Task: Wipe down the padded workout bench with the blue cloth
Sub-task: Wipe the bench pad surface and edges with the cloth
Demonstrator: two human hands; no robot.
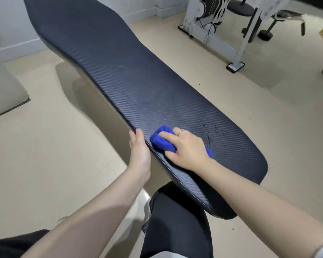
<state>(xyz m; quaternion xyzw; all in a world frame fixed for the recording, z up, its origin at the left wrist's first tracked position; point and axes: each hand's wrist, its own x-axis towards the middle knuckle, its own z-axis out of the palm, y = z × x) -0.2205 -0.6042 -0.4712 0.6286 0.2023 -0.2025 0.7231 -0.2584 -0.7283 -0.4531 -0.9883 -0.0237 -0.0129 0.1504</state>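
Head view, item one: we log the blue cloth (163,140), bunched soft and light under our right hand (186,148), whose fingers are curled down and gripping it against the padded workout bench (131,79) near the lower centre of the frame; we judge it limp and best held in a wad from above, as now. Item two: bench pad, firm and textured, likely slick where droplets (211,127) sit just right of the cloth; its long axis runs from upper left to lower right, and our left hand (138,146) clasps its near edge.
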